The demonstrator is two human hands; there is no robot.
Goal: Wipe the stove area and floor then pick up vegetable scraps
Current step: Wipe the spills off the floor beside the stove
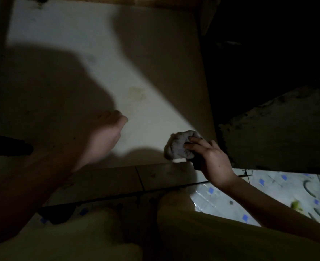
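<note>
My right hand grips a crumpled grey cloth and presses it against the lower right corner of a pale vertical panel. My left hand is held flat and empty, palm toward that panel, fingers pointing up and right. A faint yellowish stain marks the panel above my left hand. Green vegetable scraps and thin dark green strips lie on the lit patterned floor at the lower right.
A dark rough slab juts out at the right above the floor. Beige floor tiles run along the panel's base. A dark object pokes in from the left edge. My knees in yellow cloth fill the bottom.
</note>
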